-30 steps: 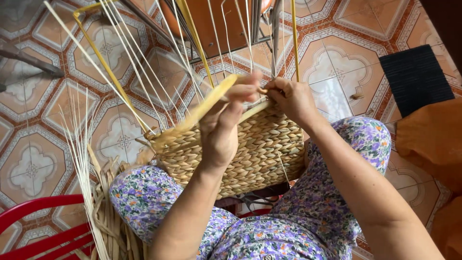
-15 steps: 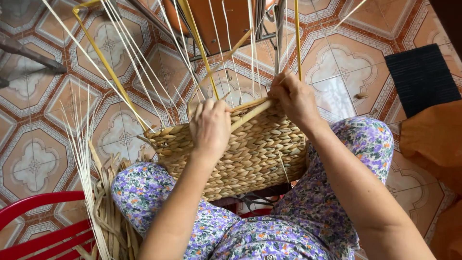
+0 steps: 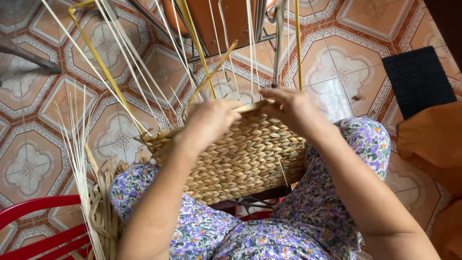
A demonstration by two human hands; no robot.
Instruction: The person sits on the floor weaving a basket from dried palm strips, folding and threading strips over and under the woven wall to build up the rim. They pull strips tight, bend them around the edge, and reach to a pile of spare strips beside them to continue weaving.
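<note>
The left hand (image 3: 209,120) is curling over the near rim of the basket (image 3: 240,159), fingers closed on a flat straw strand (image 3: 211,72) that is bending up and away from it; the right hand (image 3: 293,108) is pinching the same strand's end at the rim, seemingly to keep the weave tight; the one half-woven basket is resting on the person's two knees, braced there so both hands are free to work; many thin pale stakes (image 3: 120,53) are rising from its far edge; a loose bundle of straw (image 3: 98,212) is hanging at the left, beside a red chair (image 3: 33,207); one dark mat (image 3: 418,79) is lying on the patterned tile floor (image 3: 29,163) at the right.
</note>
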